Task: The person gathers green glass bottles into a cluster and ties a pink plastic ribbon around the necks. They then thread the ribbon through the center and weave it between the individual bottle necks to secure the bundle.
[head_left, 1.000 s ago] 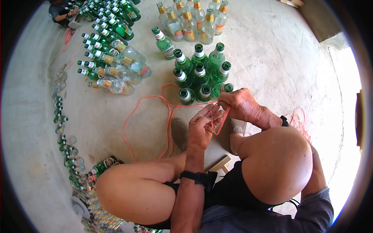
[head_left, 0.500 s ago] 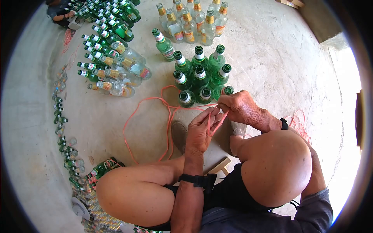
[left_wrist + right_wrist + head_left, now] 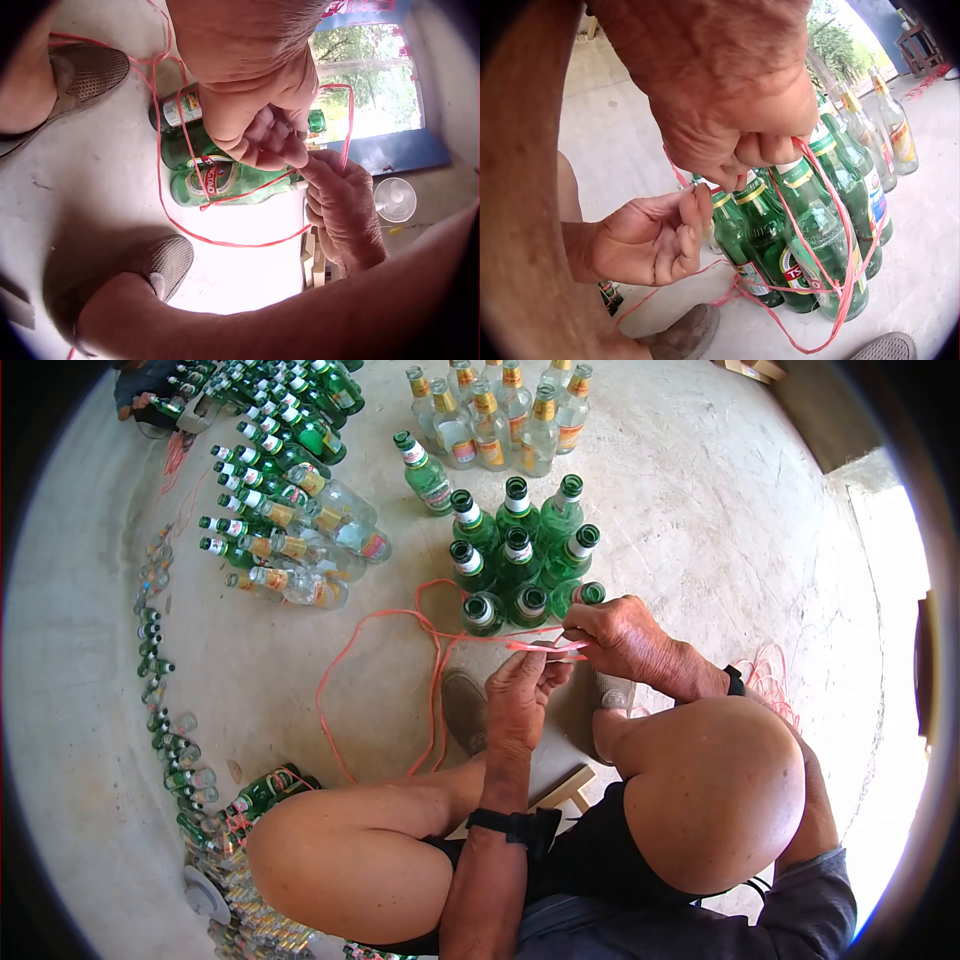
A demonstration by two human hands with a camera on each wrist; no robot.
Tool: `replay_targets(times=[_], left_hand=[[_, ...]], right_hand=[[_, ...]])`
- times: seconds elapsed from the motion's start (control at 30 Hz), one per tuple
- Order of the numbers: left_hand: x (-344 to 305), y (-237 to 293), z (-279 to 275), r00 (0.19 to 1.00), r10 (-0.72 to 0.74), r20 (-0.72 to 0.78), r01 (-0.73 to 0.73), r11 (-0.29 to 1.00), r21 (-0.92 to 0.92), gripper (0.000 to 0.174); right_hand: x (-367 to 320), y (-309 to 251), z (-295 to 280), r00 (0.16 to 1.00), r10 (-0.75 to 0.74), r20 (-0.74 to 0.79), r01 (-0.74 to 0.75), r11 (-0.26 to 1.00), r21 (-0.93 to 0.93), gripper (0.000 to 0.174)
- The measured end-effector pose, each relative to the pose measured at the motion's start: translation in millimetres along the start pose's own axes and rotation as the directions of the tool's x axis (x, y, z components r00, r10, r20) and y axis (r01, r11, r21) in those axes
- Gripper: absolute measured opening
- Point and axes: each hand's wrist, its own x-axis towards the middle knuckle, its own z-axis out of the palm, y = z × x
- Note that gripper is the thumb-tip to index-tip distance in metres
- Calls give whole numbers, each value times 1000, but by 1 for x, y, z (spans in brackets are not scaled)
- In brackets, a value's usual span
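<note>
Pink twine (image 3: 545,647) stretches between the two hands, just in front of a tight cluster of green bottles (image 3: 517,560). The left hand (image 3: 518,695) pinches the twine between thumb and fingers, its other fingers loosely bent. Beside it the right hand (image 3: 630,640) grips the twine with curled fingers, close to the nearest bottle necks. In the right wrist view, twine (image 3: 846,300) runs down from the right hand (image 3: 727,112) and passes around the lower part of the bottles (image 3: 761,232). The left wrist view shows the fingertips of both hands close together.
Clear bottles with yellow necks (image 3: 488,425) stand behind the cluster, near a single green bottle (image 3: 428,478). More bottles (image 3: 290,490) fill the left side. Loose twine (image 3: 322,685) loops over the floor between the shoes and bottles. Another person (image 3: 140,395) is at the upper left.
The twine loop hanging between the hands has been drawn up into a nearly level band. The left hand has turned slightly, its fingers more bent; the right hand has barely moved.
</note>
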Motion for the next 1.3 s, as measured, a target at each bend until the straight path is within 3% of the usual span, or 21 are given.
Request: replay_targets(times=[0.2,0.3,0.5,0.6,0.67,0.8,0.9,1.0,1.1,1.3], left_hand=[[-1,-5,-4,999,43,-1,-43,998,-42,29],[-3,-4,-4,999,43,14,-43,999,-15,27],[-5,-1,3,1000,-6,12,5,990,143,23],[-6,-2,3,999,-39,37,30,979,202,22],[-6,-3,4,997,-60,49,46,969,241,22],[-5,-5,8,992,-94,87,63,947,314,22],[-6,-8,14,981,-155,118,105,932,348,25],[-4,-13,20,970,-185,159,98,892,442,29],[-1,-18,28,971,-177,163,87,891,445,29],[1,-21,29,993,-68,98,16,891,453,26]], right_hand=[[-4,-11,-10,999,34,-1,-34,997,66,24],[-16,1,-5,998,-53,-25,56,994,96,34],[-40,9,8,987,155,-49,-116,882,457,35],[-43,12,18,943,329,-51,-253,809,531,22],[-40,9,15,904,428,21,-385,789,480,14],[-38,17,20,849,521,91,-489,708,511,20],[-42,30,24,863,501,69,-440,676,591,22],[-42,28,17,836,541,-88,-373,680,631,22],[-34,28,1,808,580,-106,-389,661,642,20],[-17,17,-26,916,325,-235,-180,857,483,11]])
